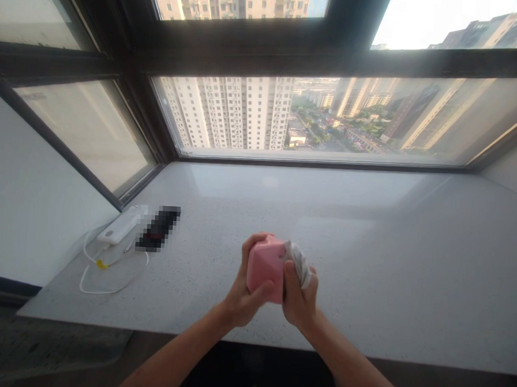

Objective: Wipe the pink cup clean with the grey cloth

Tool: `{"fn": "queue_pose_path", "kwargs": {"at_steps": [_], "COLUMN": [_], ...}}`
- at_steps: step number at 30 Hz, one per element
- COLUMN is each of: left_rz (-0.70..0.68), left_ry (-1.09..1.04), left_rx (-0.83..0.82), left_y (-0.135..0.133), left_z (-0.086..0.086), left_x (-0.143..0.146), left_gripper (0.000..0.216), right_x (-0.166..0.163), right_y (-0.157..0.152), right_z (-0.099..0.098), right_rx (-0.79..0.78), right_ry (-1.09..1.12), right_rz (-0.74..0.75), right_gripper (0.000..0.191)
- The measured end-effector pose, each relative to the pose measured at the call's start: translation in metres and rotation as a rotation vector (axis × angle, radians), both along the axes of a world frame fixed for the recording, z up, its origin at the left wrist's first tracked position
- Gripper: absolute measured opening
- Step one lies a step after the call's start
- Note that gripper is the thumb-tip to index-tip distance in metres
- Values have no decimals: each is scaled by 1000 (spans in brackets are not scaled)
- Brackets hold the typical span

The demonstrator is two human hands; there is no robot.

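Observation:
My left hand (241,293) grips a pink boxy object (265,268) from its left side, thumb across the front and fingers curled over the top. Pressed against the pink object's right side, my right hand (299,296) is closed on a crumpled white cloth (299,260). Both hands hover just above the pale stone windowsill (367,263), near its front edge.
A white power bank (118,226) with a looping white cable (107,278) lies at the sill's left end, beside a blurred dark phone-shaped object (158,228). Dark-framed windows (335,59) rise behind the sill. A white wall (28,204) stands at left.

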State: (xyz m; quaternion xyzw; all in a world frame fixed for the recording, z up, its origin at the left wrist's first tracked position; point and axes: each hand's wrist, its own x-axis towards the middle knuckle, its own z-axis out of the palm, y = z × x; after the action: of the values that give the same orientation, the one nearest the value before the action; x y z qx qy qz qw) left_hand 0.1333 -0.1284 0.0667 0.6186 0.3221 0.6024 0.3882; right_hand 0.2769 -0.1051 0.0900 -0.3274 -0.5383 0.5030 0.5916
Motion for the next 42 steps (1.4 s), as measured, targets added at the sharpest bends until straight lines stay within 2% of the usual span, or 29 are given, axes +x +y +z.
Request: {"fn": "queue_pose_path", "kwargs": {"at_steps": [1, 2, 3, 4, 6, 7, 8, 9, 10, 13, 14, 15, 16, 18, 20, 21, 22, 23, 26, 27, 28, 29, 31, 33, 34, 36, 39, 40, 42], "left_rz": [-90, -149, -159, -133, -5, 55, 92, 99, 72, -171, -227, -233, -188, -22, 103, 134, 135, 106, -101, -140, -125, -59, 82, 130, 159, 177, 8, -18, 9], "left_ry": [-76, -96, -70, 1, 193, 266, 293, 265, 188, -100, -142, -129, -68, 140, 302, 313, 272, 197, -38, -65, -58, -18, 170, 323, 299, 126, -131, -142, -19], "left_rx": [-181, -259, -232, -111, 261, 412, 487, 468, 359, -177, -269, -271, -187, 123, 395, 460, 455, 371, -98, -162, -139, -35, 273, 454, 471, 321, -73, -99, 66], "left_y": [-4, -6, -5, -3, 6, 9, 11, 11, 9, -2, -3, -2, 2, 14, 24, 27, 29, 28, 30, 35, 42, 52, 72, 88, 91, 88, 78, 78, 83], "left_z": [2, 3, 3, 1, -4, -6, -8, -8, -7, 0, 1, 0, -2, -10, -17, -18, -16, -11, 12, 19, 22, 21, 8, -15, -28, -47, -57, -56, -55], "left_x": [2, 1, 0, -3, -9, -11, -11, -10, -7, 1, 1, -1, -3, -11, -14, -13, -10, -6, 4, 4, 3, -1, -10, -14, -13, -6, 6, 6, 1], "left_gripper": [70, 74, 84, 97, 119, 121, 118, 111, 104, 89, 91, 98, 110, 128, 123, 114, 107, 100, 77, 75, 80, 92, 118, 101, 92, 81, 70, 74, 97], "right_x": [3, 5, 6, 5, 2, 1, 1, 2, 4, 12, 13, 13, 12, 6, 1, 0, 0, 2, 7, 7, 5, 2, -7, -13, -14, -10, 0, 1, -2], "right_y": [1, 1, 1, 0, -3, -4, -4, -4, -3, 3, 4, 5, 5, 2, 0, 1, 3, 7, 29, 37, 46, 53, 63, 69, 71, 73, 75, 74, 72], "right_z": [-1, -1, 0, 2, 7, 9, 10, 9, 8, 2, 1, 1, 1, 4, 7, 8, 9, 10, 15, 16, 18, 19, 15, 2, -6, -25, -43, -44, -40], "right_rx": [80, 115, 93, 24, -155, -228, -254, -215, -121, 224, 261, 228, 137, -108, -258, -263, -219, -137, 142, 168, 139, 68, -112, -213, -210, -133, -27, -30, -105], "right_ry": [-30, -41, -31, -2, 71, 96, 99, 70, 20, -133, -146, -130, -87, 37, 117, 119, 93, 48, -86, -96, -78, -32, 99, 166, 141, 18, -105, -104, -46], "right_rz": [37, 52, 46, 25, -25, -45, -54, -46, -33, 22, 27, 21, 7, -30, -47, -48, -41, -37, -32, -34, -36, -41, -52, -55, -53, -39, -17, -17, -37], "right_gripper": [64, 66, 65, 60, 47, 44, 44, 45, 48, 66, 68, 66, 61, 46, 41, 42, 44, 48, 63, 64, 61, 56, 46, 45, 47, 54, 69, 70, 61]}}
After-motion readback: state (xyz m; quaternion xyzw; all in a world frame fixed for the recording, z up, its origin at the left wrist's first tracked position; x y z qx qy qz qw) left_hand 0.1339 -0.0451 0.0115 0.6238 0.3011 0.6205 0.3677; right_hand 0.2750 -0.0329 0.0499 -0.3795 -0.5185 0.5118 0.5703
